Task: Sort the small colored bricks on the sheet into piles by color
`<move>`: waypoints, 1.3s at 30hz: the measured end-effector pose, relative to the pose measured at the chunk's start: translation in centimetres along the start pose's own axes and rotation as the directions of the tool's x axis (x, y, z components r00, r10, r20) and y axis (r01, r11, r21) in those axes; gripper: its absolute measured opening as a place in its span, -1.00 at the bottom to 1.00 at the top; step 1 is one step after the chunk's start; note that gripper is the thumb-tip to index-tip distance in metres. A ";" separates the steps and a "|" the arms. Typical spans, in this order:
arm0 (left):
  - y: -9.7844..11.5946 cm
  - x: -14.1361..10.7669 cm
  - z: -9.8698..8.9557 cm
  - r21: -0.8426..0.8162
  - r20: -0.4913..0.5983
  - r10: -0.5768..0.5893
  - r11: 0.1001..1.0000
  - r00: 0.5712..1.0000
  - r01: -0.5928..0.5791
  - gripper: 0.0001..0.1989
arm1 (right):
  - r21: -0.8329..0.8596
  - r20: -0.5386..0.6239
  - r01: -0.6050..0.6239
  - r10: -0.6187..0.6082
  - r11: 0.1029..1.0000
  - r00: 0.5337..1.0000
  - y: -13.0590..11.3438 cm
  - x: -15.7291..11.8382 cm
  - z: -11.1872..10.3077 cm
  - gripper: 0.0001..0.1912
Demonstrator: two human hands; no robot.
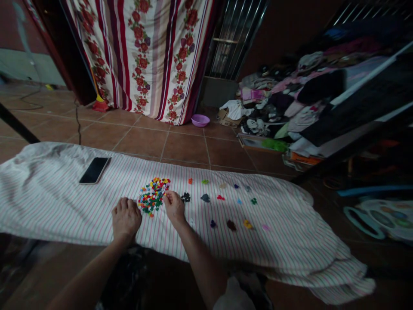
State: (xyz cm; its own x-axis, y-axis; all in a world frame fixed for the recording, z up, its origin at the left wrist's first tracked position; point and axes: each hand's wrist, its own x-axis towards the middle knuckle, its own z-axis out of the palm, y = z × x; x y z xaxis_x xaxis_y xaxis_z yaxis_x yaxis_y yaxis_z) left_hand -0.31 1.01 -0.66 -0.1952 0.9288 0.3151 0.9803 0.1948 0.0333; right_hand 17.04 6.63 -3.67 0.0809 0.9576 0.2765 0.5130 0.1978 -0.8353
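Note:
A pile of small multicoloured plastic pieces [155, 193] lies on a striped cloth [80, 219]. My left hand [126, 217] rests palm down on the cloth at the pile's left edge, fingers lying on the fabric. At the pile's right edge, my right hand [175, 208] has thumb and forefinger pinched together; whatever is between them is too small to make out. Just right of that hand sits a black cluster [186, 197]. Further right are single-colour clusters in rows, among them grey [205, 197], red [220, 197], dark green [254, 201], brown [231, 225] and yellow [248, 224].
A phone [94, 171] lies on the cloth at left. Beyond the tiled floor hangs a floral curtain [138, 60], with a purple basin [200, 120] at its foot. Heaped clothes [284, 99] fill the back right. A red dustpan [100, 104] stands at back left.

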 end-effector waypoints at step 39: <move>0.2 0.0 -0.5 -0.029 0.020 -0.006 1.000 1.000 0.007 -0.74 | 0.047 0.029 -0.019 0.017 0.999 0.999 0.1 0.0 0.1 -0.85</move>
State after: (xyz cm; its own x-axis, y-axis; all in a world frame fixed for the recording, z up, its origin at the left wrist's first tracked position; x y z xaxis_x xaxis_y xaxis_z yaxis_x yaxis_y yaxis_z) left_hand -0.13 0.89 -0.17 -0.2017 0.9337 0.2957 0.9794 0.1917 0.0626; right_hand 16.96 6.68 -3.77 0.0655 0.9665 0.2483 0.4706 0.1895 -0.8617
